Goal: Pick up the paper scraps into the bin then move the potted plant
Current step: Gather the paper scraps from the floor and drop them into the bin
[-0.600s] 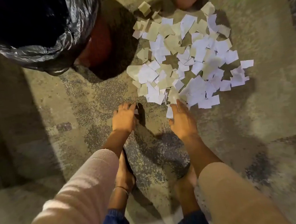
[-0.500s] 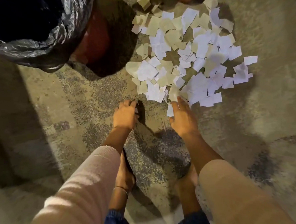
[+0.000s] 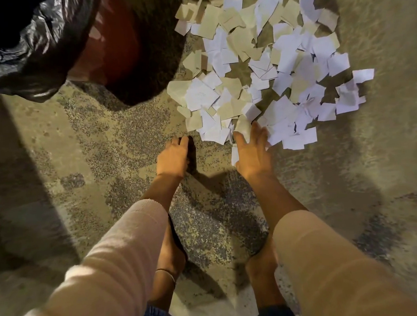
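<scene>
Paper scraps (image 3: 265,65) are spread in a broad heap on the concrete floor (image 3: 105,144), filling the view from about 12 to 2 o'clock, with the near edge of the heap just ahead of the hands. Almost the whole heap is judged to be left on the floor, so the first part of the task is taken to be barely begun. The bin (image 3: 114,42), red-walled and lined with a black bag (image 3: 27,46), stands at 10 to 11 o'clock, just beside the left edge of the heap; what lies inside it cannot be made out. No potted plant is seen in the present view, so its move is judged to be still ahead.

The right hand (image 3: 252,155) is laid flat and spread, its fingertips resting on the nearest scraps at about 1 o'clock from the view's centre; nothing is yet gripped by it, though one scrap is seen tucked beside its thumb. The left hand (image 3: 173,159) is curled, knuckles up, on bare floor just left of the heap; whether a scrap is held beneath it cannot be told.

Against the earlier frames, the heap and bin are shown higher in the view, a reddish rim and a green patch at 12 o'clock are no longer shown, and the right hand has been advanced onto the heap's edge.
</scene>
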